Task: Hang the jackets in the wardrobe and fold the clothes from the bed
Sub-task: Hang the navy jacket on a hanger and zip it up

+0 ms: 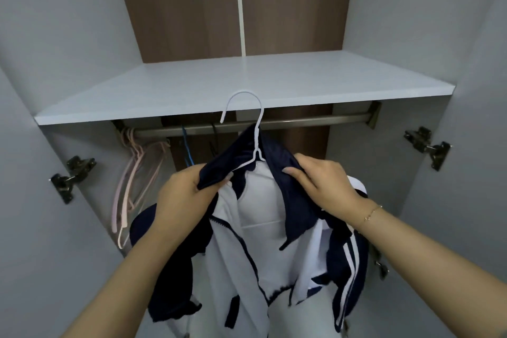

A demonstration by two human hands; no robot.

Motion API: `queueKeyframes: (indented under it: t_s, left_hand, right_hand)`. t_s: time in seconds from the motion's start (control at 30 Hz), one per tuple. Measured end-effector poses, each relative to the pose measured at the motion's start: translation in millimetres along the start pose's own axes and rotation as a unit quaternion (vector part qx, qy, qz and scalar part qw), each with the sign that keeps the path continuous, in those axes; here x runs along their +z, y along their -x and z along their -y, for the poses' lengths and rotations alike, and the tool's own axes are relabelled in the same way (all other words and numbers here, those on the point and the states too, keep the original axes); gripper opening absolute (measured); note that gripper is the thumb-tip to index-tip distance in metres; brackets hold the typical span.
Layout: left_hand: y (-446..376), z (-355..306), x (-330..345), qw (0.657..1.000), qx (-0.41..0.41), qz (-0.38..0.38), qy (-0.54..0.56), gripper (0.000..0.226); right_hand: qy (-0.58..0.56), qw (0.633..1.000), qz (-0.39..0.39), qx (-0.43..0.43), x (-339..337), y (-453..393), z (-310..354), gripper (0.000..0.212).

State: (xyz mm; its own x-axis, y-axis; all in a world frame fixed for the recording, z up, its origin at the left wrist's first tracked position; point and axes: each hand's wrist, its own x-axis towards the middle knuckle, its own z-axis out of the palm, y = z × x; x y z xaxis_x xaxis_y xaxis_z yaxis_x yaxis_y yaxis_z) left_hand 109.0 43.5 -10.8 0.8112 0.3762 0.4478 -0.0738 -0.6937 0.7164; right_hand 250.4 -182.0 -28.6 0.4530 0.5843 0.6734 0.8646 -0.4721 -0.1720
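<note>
Both my hands, left hand (184, 195) and right hand (323, 182), pinch the jacket (263, 250) collar with curled fingers; the white hanger (248, 129) hook at centre frame sits off the rail (301, 120), so tugging may slip a shoulder.

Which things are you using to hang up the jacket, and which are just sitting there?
Using: jacket, white hanger, rail, left hand, right hand.

Just there: pink hangers, blue hanger, shelf, door hinges.
</note>
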Motion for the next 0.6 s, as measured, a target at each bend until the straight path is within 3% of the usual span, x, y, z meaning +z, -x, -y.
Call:
queueKeyframes:
  t_s: [0.1, 0.2, 0.27, 0.33, 0.4, 0.5, 0.6]
  left_hand:
    - [-15, -15, -7, 0.993, 0.086, -0.006, -0.078, 0.01]
    - [-35, -31, -19, 0.981, 0.159, -0.017, -0.106, 0.044]
    - [-46, -44, -28, 0.973, 0.194, -0.045, -0.117, 0.052]
    - [-57, -60, -34, 0.969, 0.219, -0.059, -0.094, 0.051]
    - [-71, -76, -39, 0.969, 0.234, -0.069, -0.048, 0.044]
    - [-96, -92, -42, 0.967, 0.244, -0.073, 0.025, 0.012]
    - [-126, -102, -47, 0.962, 0.247, -0.054, 0.103, 0.024]
  right_hand:
    - [0.007, 0.999, -0.037, 0.027, -13, -9, 6, 0.039]
    - [-0.009, 0.995, -0.057, 0.078, -34, -31, 5, 0.039]
    - [-0.056, 0.985, -0.091, 0.134, -52, -55, 3, 0.043]
    - [-0.103, 0.97, -0.135, 0.173, -72, -84, 2, 0.046]
    - [-0.073, 0.969, -0.155, 0.178, -89, -116, 3, 0.046]
    - [-0.061, 0.969, -0.154, 0.185, -101, -161, 3, 0.047]
    - [-0.097, 0.962, -0.147, 0.209, -103, -205, -10, 0.049]
